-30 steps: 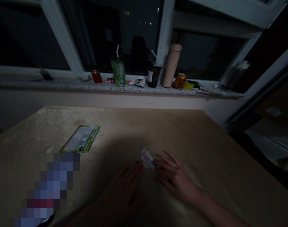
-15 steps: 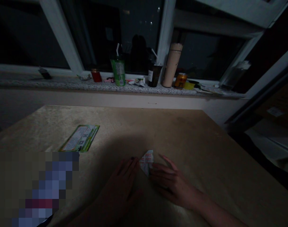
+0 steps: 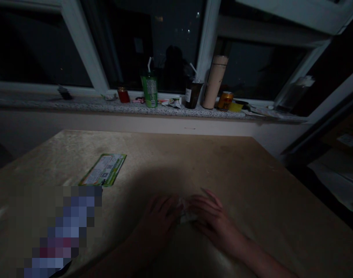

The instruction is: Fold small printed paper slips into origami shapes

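Observation:
The scene is dim. A small folded piece of printed paper point(image 3: 184, 209) lies on the tan table point(image 3: 228, 166), mostly covered by my fingers. My left hand point(image 3: 160, 220) rests on its left side with fingers stretched flat. On the paper's right side, my right hand point(image 3: 209, 218) presses down, its fingers spread and flat too. Only a pale sliver of the paper shows between the two hands.
A green printed leaflet point(image 3: 104, 174) lies on the table to the left. A blurred patch covers the lower left. The stone window sill point(image 3: 78, 104) behind holds a green cup point(image 3: 150, 89) with a straw, a dark cup point(image 3: 193, 92), a tall beige flask point(image 3: 214, 82) and cans.
The folded paper stood partly raised between my fingertips; now it is pressed down flat and nearly hidden under both hands, which have come closer together. The view has shifted slightly.

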Demonstrator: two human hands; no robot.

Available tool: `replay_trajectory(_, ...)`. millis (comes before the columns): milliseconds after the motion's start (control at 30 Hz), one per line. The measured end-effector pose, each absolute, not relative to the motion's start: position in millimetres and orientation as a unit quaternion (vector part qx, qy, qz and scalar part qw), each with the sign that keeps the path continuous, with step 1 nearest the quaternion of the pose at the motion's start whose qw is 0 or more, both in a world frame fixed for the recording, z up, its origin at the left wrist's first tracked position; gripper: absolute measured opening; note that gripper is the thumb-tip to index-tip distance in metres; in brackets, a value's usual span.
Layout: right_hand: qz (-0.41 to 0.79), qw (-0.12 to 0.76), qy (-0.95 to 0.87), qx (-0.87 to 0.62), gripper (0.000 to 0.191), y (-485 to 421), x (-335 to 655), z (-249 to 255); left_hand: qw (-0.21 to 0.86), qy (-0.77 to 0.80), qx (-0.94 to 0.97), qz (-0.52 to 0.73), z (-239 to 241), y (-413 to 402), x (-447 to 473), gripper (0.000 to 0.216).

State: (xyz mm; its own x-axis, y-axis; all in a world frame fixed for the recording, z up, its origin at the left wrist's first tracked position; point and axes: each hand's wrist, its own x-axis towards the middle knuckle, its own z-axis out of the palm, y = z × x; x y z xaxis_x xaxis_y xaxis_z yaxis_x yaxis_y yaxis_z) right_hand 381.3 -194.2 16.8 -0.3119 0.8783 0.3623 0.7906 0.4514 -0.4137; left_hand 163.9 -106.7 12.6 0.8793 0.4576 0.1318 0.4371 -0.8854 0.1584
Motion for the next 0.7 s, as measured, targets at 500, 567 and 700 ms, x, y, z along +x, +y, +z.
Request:
replay_trajectory(500, 0.067, 0.211, -0.813, -0.539, 0.017, -183, 379, 25, 0.185, 0.249, 0.945, 0.104, 24, -99, 163, 0.038)
replay_trajectory(567, 0.077, 0.204, -0.815, -0.537, 0.014, -180, 381, 28, 0.191, 0.252, 0.943, 0.108, 24, -97, 163, 0.037)
replay_trajectory(700, 0.091, 0.206, -0.815, -0.533, 0.014, -173, 382, 30, 0.213, 0.249, 0.938, 0.116, 25, -92, 163, 0.028)
